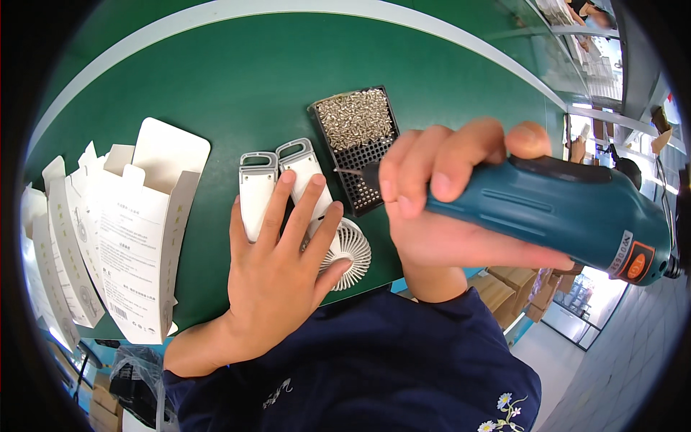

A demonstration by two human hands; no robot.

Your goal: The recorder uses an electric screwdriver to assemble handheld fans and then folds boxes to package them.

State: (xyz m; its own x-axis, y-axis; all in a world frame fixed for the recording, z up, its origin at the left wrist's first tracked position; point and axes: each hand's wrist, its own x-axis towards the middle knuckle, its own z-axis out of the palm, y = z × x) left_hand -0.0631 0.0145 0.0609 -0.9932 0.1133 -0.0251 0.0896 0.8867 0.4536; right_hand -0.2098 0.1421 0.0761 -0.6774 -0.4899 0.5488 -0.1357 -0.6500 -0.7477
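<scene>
Head view, surroundings: white cartons (137, 237) on green table (237, 86), left; brown boxes (497, 295) beyond near-right edge.
In the way: left hand (273, 288) partly hides fan handles; right hand (432, 176) overlaps tray's right side.
Cartons: front one open-topped; contents not visible.
Tray (356, 155): black, holed; silver screws (356, 115) heaped at far end.
Fans: two white fan handles (257, 201) under left fingers; slatted fan head (355, 252) by left thumb.
Left fingers: spread apart.
Right fingers: clamped round teal electric screwdriver (547, 209).

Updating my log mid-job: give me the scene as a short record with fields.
Left hand: fingers spread over two white handheld fans
Right hand: gripping a teal electric screwdriver
Bit: pointing left
Black tray: silvery screws heaped at far end
Left side: row of white cartons
Surface: green tabletop
</scene>
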